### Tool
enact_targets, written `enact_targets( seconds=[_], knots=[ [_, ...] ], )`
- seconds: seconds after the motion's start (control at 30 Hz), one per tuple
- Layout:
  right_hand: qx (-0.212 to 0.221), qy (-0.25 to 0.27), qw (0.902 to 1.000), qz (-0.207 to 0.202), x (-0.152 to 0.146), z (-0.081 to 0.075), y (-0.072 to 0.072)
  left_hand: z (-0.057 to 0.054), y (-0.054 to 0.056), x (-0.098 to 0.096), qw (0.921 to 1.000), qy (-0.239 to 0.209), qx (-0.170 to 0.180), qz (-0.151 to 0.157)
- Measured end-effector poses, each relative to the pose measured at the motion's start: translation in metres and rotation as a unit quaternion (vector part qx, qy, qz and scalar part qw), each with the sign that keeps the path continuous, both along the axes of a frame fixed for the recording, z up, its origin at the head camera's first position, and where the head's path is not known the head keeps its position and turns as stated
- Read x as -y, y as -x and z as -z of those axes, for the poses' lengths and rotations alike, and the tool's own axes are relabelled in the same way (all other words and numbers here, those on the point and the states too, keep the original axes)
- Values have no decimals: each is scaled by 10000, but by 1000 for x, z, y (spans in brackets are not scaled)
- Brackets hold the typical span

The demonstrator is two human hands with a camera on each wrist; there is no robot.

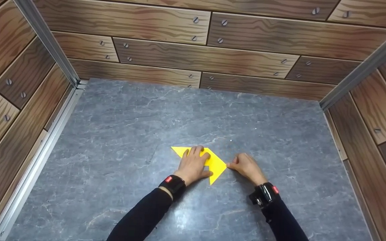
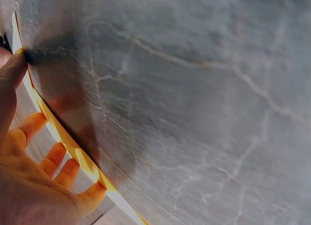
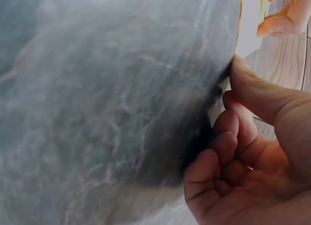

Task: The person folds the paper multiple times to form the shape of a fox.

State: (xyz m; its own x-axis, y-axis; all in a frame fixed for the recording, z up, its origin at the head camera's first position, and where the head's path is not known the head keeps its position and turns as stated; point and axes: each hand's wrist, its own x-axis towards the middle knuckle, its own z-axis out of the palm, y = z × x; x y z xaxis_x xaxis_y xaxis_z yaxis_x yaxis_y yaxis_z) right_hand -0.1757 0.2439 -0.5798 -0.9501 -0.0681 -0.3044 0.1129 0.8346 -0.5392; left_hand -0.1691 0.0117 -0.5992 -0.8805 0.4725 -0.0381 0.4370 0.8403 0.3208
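A folded sheet of yellow paper (image 1: 217, 163) lies on the grey marbled surface, with pointed corners to the left, to the right and at the bottom. Spread over its middle, my left hand (image 1: 193, 165) presses it down and hides part of it. In the left wrist view, those fingertips (image 2: 58, 149) rest along the paper (image 2: 85, 162), seen nearly edge-on. My right hand (image 1: 247, 167) holds the paper's right corner. From the right wrist, the thumb (image 3: 252, 84) shows right at the tip of the paper (image 3: 249, 28), the other fingers curled beneath it.
The grey surface (image 1: 129, 113) extends around both hands. A wood-patterned back wall (image 1: 166, 50) and matching side walls (image 1: 22, 93) enclose it, with a metal rail (image 1: 42, 157) along the left edge. Black bands (image 1: 174, 186) circle both wrists.
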Motion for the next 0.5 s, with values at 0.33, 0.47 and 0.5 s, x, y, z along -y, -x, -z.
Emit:
enact_targets(
  seconds=[0.33, 0.47, 0.5],
  knots=[
    [-201, 6, 9998, -91, 15, 0, 3, 0, -4, 3, 9999, -74, -110, 3],
    [-689, 254, 9970, -265, 32, 4, 1, 1, -6, 1, 9996, -132, -250, -24],
    [-847, 290, 9954, -349, 36, 5, 1, 2, -6, 0, 9994, -159, -292, -26]
  ],
)
